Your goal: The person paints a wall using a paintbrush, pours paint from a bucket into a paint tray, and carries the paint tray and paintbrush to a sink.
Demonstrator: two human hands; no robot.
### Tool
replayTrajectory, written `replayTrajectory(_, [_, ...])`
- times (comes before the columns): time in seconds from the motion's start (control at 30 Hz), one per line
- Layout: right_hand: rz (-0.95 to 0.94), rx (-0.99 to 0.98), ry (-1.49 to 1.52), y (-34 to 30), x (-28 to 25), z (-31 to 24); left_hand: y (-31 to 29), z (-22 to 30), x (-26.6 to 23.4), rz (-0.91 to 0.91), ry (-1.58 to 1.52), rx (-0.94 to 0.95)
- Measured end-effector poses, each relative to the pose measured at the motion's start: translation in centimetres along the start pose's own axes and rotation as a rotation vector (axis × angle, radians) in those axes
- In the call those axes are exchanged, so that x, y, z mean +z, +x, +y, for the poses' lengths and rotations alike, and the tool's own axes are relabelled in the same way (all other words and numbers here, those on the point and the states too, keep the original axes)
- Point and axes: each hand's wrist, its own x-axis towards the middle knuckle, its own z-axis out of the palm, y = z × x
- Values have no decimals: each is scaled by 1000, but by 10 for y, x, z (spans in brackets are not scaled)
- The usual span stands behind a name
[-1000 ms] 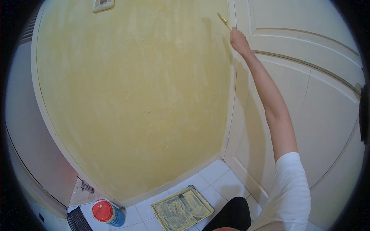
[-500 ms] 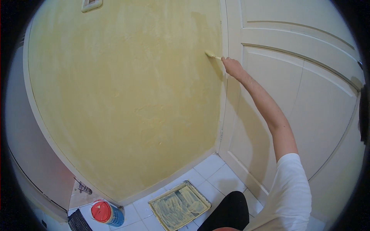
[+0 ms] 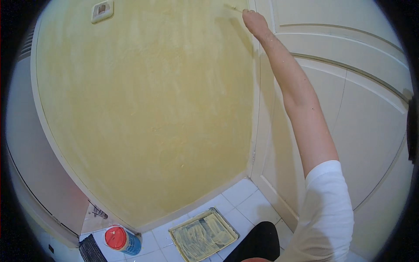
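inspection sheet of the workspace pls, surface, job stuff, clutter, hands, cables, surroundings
surface: yellow wall, streaky and lighter in patches; white tiled floor below
job's things: paintbrush up at the wall, contact cannot be told; paint tray on the floor, smeared with pale yellow; red-lidded bucket to its left
clutter: black ribbed mat left of the bucket; small object near the left doorway, too small to identify
hands: right hand grips the paintbrush; left hand not in view
cables: nothing seen
surroundings: cream panelled door on the right; rectangular wall fixture at upper left
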Motion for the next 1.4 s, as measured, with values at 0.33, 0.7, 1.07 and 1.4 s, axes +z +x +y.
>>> replayTrajectory(0.33, [-573, 122, 12, -116, 91, -15, 12, 6, -7, 18, -32, 22])
replayTrajectory(0.7, [-167, 152, 136, -29, 28, 2, 13, 8, -11, 97, -39, 32])
replayTrajectory(1.07, [-537, -319, -158, -112, 66, 8, 17, 8, -5, 41, -74, 66])
replayTrajectory(1.4, [-317, 224, 360, -116, 97, -3, 13, 5, -9, -20, 25, 48])
